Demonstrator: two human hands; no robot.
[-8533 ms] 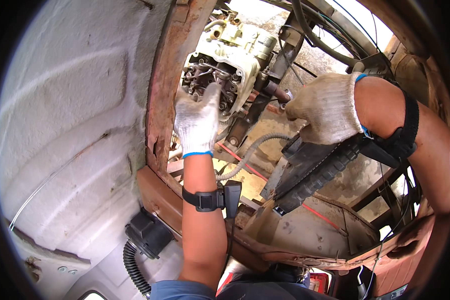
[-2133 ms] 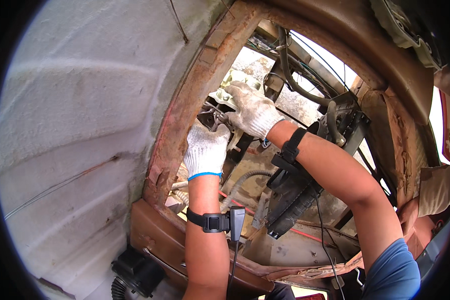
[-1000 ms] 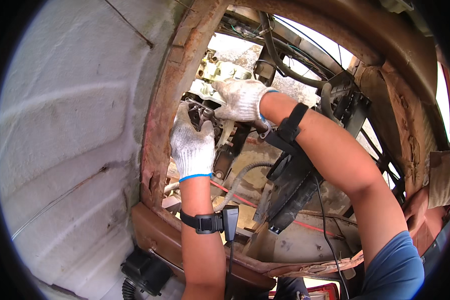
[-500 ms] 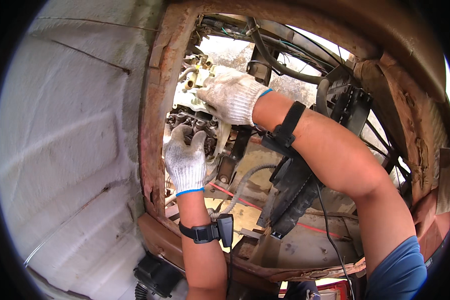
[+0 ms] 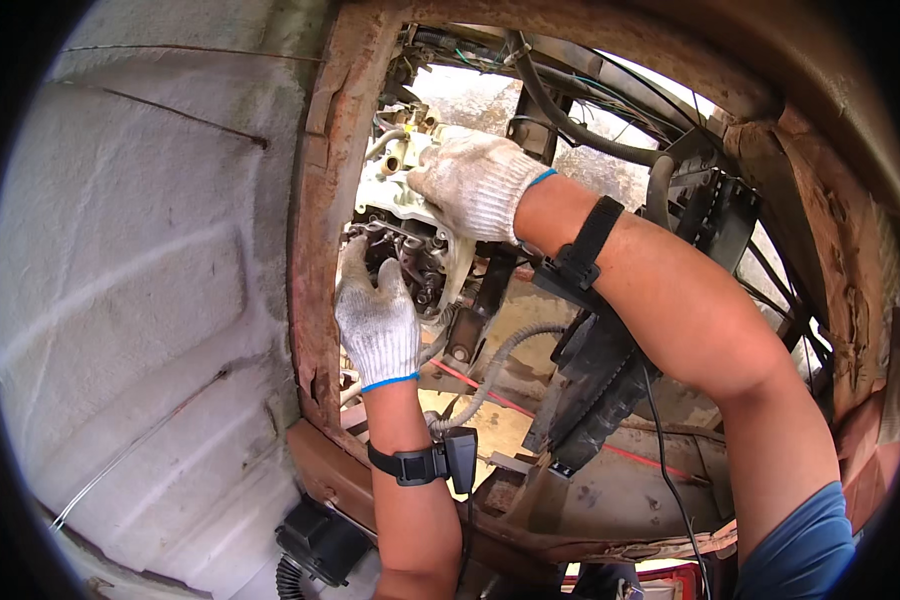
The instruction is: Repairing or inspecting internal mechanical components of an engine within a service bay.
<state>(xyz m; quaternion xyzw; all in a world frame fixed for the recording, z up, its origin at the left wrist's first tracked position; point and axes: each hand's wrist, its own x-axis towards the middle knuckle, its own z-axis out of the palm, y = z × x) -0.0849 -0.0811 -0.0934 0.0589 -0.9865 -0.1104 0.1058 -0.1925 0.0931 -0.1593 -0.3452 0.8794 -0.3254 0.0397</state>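
My right hand (image 5: 475,185), in a white knit glove with a blue cuff, has its fingers curled over the edge of a pale metal valve cover (image 5: 392,190). The cover sits tilted at the top of the engine, and my fingertips are partly hidden behind it. Below it the engine's dark inner parts (image 5: 410,250) lie exposed. Gloved the same way, my left hand (image 5: 378,318) is over the near side of these parts, thumb and fingers apart, with nothing visible held. Whether its fingertips touch metal is hard to tell.
A rusty brown frame (image 5: 320,230) borders the opening, beside a grey padded panel (image 5: 150,270) on the left. Black hoses (image 5: 580,140) and cables cross the far side. A black finned part (image 5: 595,400) and grey corrugated hose (image 5: 500,360) lie under my right arm.
My left hand's fingers have drawn back a little from the engine parts and spread wider. My right hand stays on the valve cover. The whole view has shifted slightly.
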